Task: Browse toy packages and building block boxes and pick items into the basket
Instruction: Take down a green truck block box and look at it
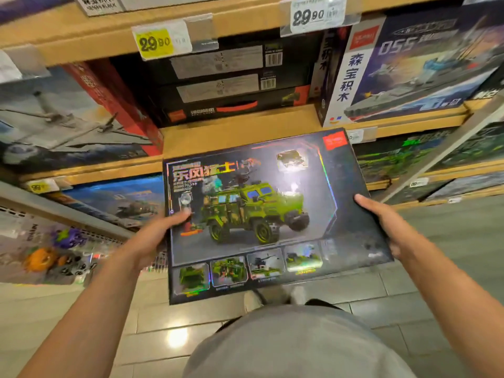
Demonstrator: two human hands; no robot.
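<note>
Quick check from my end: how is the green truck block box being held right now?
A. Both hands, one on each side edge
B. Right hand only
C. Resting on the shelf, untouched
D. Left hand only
A: the left hand grips the left edge of the green truck box, and the right hand grips its right edge.

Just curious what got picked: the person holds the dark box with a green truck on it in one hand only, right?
Not quite. The head view shows both hands on the box: the left hand grips its left edge and the right hand its right edge. The rest is right.
</note>
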